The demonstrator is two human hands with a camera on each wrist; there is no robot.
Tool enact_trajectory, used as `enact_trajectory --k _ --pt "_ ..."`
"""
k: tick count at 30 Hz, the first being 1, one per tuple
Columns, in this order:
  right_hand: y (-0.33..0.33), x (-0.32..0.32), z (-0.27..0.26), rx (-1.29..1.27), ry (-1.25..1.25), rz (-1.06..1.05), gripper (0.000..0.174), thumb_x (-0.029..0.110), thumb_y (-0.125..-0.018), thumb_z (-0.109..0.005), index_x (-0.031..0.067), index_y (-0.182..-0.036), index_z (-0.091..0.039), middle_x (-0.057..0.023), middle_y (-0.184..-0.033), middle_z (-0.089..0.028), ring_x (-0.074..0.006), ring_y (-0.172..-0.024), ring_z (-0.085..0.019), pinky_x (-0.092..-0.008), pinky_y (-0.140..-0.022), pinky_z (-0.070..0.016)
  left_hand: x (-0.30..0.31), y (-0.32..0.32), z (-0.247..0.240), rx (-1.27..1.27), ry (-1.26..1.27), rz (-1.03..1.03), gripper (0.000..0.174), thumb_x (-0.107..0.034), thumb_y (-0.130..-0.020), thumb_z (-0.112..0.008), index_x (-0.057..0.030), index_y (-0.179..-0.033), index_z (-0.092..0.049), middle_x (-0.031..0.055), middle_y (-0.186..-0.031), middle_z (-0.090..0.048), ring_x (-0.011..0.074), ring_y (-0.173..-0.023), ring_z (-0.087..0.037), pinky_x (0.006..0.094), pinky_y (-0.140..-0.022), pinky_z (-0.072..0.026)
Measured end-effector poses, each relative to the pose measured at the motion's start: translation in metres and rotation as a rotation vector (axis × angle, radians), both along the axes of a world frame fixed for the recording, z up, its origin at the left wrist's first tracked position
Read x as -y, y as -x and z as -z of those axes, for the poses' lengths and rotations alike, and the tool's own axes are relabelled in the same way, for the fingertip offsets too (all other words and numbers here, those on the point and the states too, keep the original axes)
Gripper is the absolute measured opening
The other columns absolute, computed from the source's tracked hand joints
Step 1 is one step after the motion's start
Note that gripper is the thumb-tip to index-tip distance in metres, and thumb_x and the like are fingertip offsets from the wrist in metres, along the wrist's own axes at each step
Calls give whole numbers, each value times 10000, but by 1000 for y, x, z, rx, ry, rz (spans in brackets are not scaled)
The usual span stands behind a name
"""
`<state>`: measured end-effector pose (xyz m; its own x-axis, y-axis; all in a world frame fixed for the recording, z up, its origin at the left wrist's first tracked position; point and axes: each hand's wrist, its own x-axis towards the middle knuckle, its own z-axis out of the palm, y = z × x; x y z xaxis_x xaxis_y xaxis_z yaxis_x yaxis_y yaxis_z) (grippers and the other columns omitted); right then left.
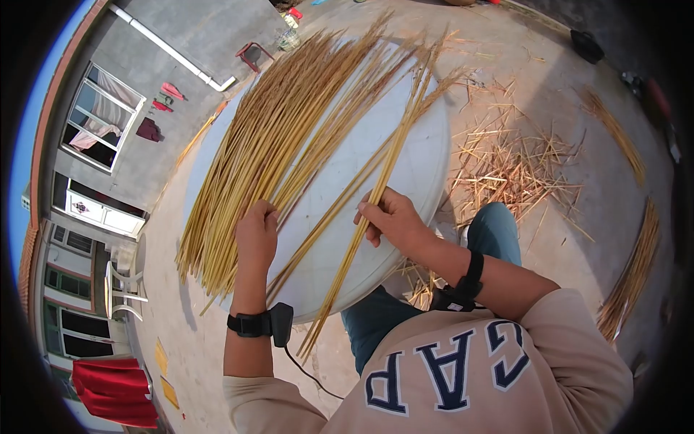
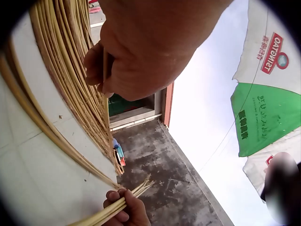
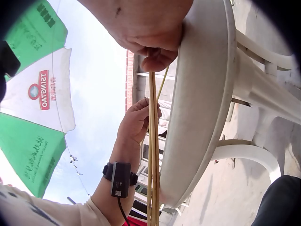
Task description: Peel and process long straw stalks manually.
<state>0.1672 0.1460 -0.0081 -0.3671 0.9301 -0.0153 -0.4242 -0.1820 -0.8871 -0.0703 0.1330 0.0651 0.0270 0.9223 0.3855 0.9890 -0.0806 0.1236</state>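
Observation:
A broad layer of long dry stalks [image 1: 253, 145] with feathery tops lies over the left side of the round white table [image 1: 426, 173]. At the near right edge of that layer, the left hand [image 1: 256, 235] pinches a stalk between thumb and fingers, seen also in the left wrist view [image 2: 141, 52]. The right hand [image 1: 394, 220] grips a thin bunch of stalks [image 1: 340, 267], whose lower ends reach past the table's near edge. A few separate stalks [image 1: 311, 239] lie on the table between the hands.
Broken stalk pieces [image 1: 513, 166] litter the ground right of the table. Two more stalk bundles [image 1: 632, 275] lie at the far right. The person's knee [image 1: 495, 231] is beside the table, and a white plastic chair [image 1: 123, 289] stands at left.

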Motion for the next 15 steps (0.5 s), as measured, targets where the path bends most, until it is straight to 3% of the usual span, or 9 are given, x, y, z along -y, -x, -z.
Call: enact_trajectory --k 2,3,5,9,11,15 --pt "0 1 -3 -2 6 3 146 141 -894 -515 -2 -918 -505 -67 -749 -582 -79 -486 -516 -213 -411 -434 19 -23 -10 471 256 -29 59 -74 -820 -560 -17 -826 -548 100 -637 -583 192 -555 -548 316 -551 -435" --pt "-1 1 -4 -6 13 2 147 138 -893 -518 -6 -925 -512 -69 -744 -584 -79 -483 -516 -212 -408 -433 28 -33 -9 468 257 -30 59 -74 -820 -560 -17 -826 -548 100 -637 -583 192 -555 -548 316 -551 -435" --pt "-1 2 -5 -10 20 -1 150 134 -891 -521 -10 -933 -519 -70 -739 -585 -78 -480 -516 -211 -405 -431 44 -51 -2 720 452 60 84 -108 -866 -529 -35 -826 -529 0 -622 -525 30 -533 -453 192 -459 -371" --pt "-2 3 -3 -35 17 -7 163 144 -883 -540 -9 -936 -530 -71 -735 -585 -78 -474 -512 -210 -400 -424 64 -72 14 594 473 116 71 -93 -859 -535 -29 -835 -517 13 -619 -542 56 -533 -478 204 -476 -391" --pt "-1 3 -3 -30 9 1 169 153 -880 -547 -8 -929 -530 -69 -733 -584 -79 -471 -510 -212 -397 -420 69 -78 17 511 437 124 79 -85 -827 -567 -23 -842 -519 115 -628 -571 207 -539 -545 301 -541 -432" --pt "0 3 -2 -6 7 15 170 171 -878 -550 4 -891 -522 -61 -725 -577 -81 -447 -496 -218 -387 -412 64 -76 13 452 363 284 87 -111 -824 -589 -33 -831 -553 114 -611 -558 213 -533 -535 309 -537 -427"
